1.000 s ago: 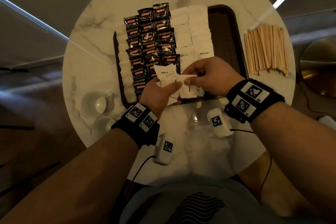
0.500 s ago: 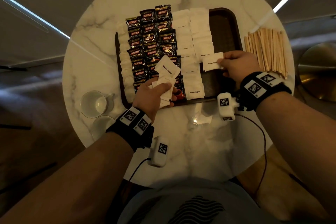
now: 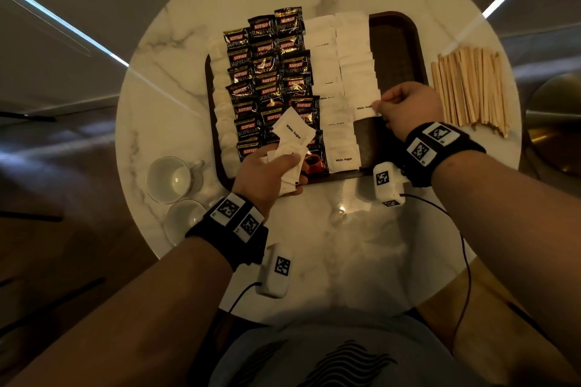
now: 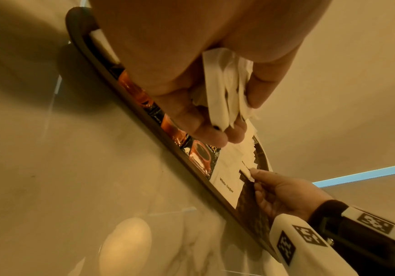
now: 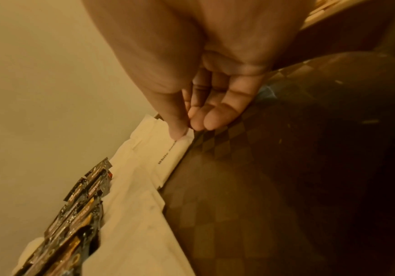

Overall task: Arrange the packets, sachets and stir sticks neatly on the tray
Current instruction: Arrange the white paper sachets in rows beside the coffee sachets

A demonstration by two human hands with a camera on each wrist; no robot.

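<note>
A dark tray point(image 3: 396, 50) on the round marble table holds rows of black Kopiko coffee packets point(image 3: 270, 72) and two columns of white sugar sachets point(image 3: 355, 56). My left hand point(image 3: 267, 170) grips a bunch of white sugar sachets point(image 3: 290, 140) over the tray's near edge; the left wrist view shows the same bunch point(image 4: 224, 89) between curled fingers. My right hand point(image 3: 405, 107) pinches the right edge of one sachet point(image 3: 364, 108) lying at the end of the right column point(image 5: 168, 158). Wooden stir sticks point(image 3: 471, 88) lie on the table right of the tray.
Two glass cups point(image 3: 169, 179) stand on the table left of the tray. The tray's right strip point(image 5: 274, 168) is bare patterned surface. White sensor units with cables point(image 3: 386, 182) hang from both wrists over the marble table point(image 3: 345, 245).
My right hand took one sachet from the bunch in my left hand, carried it right and set it down at the end of the right sugar column. My left hand stayed put.
</note>
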